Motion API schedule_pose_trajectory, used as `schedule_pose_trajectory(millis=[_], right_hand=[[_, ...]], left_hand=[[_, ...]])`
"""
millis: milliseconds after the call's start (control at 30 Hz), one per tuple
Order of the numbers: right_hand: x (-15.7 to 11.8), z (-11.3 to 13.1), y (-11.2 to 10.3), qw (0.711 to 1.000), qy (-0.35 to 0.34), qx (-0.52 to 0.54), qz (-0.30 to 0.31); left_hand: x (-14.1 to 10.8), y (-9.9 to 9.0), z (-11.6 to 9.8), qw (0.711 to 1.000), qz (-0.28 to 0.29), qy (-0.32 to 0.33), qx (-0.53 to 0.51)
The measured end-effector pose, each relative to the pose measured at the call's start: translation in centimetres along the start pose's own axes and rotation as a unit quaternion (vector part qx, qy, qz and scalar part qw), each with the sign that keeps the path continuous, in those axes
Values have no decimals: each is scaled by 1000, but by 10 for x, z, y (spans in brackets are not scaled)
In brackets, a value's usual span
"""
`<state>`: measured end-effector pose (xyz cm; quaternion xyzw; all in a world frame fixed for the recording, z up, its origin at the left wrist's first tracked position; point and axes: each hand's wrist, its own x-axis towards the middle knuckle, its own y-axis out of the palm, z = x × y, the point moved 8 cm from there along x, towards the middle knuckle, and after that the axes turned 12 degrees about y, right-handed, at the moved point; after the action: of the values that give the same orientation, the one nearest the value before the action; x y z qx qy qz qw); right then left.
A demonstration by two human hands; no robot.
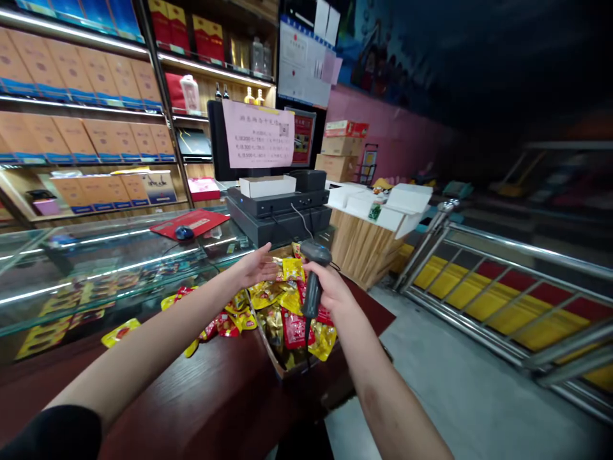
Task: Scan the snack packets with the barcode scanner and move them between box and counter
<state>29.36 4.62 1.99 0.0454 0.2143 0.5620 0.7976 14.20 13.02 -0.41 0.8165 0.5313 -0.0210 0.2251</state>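
My right hand is shut around the grip of a black handheld barcode scanner, whose head points up and whose cable hangs down over the packets. My left hand is held out open, palm up and fingers apart, just above a heap of yellow and red foil snack packets. It holds nothing. Many of these packets lie in a low cardboard box, and others have spilled left across the dark wooden counter. One yellow packet lies apart at the far left.
A glass display case stands beyond the hands, with a red mat and a computer mouse on it. Behind are a black cash register, a pink notice, and shelves of boxed goods. White boxes sit on a wooden stand at right, beside a metal railing.
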Motion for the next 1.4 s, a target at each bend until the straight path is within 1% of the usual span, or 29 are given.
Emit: schedule_pose_trajectory(millis=[67,100,167,233,300,400,567,667,733,800,867,967,1033,1100,1167,1233,1300,1400], right_hand=[[-3,-9,6,999,22,32,11],[-6,-15,13,998,35,46,24],[-11,-26,35,995,55,51,66],[-16,-41,63,989,85,47,111],[-23,-59,93,981,118,35,149],[-32,-89,136,969,159,15,188],[-44,-154,201,938,245,-49,242],[-47,-190,239,917,279,-87,272],[-46,-211,263,908,295,-111,278],[-43,-229,284,902,305,-136,275],[-39,-243,302,896,313,-162,268],[-32,-258,322,892,317,-196,257],[-28,-264,330,893,310,-209,252],[-26,-267,333,894,303,-213,252],[-27,-267,331,893,303,-209,260],[-34,-266,325,887,312,-198,277],[-45,-263,315,878,324,-184,300],[-62,-257,298,872,328,-164,323]], left_hand=[[-9,-14,1,1000,-9,-1,-1],[-16,-24,0,1000,-16,1,0],[-32,-46,-4,1000,-27,7,-1],[-51,-72,-8,999,-40,11,-6],[-72,-102,-11,998,-67,15,-12],[-106,-152,-12,991,-127,22,-21],[-157,-235,-2,978,-202,21,-39],[-182,-283,7,962,-270,25,-39],[-195,-306,15,951,-307,24,-39],[-203,-323,23,943,-330,24,-38],[-205,-332,32,940,-337,21,-44],[-200,-336,43,949,-309,15,-65],[-196,-335,47,955,-288,17,-68],[-196,-335,48,957,-283,22,-56],[-200,-331,51,961,-271,15,-44],[-204,-322,58,969,-242,2,-40],[-208,-310,66,975,-220,-1,-38],[-209,-295,79,976,-214,9,-33]])
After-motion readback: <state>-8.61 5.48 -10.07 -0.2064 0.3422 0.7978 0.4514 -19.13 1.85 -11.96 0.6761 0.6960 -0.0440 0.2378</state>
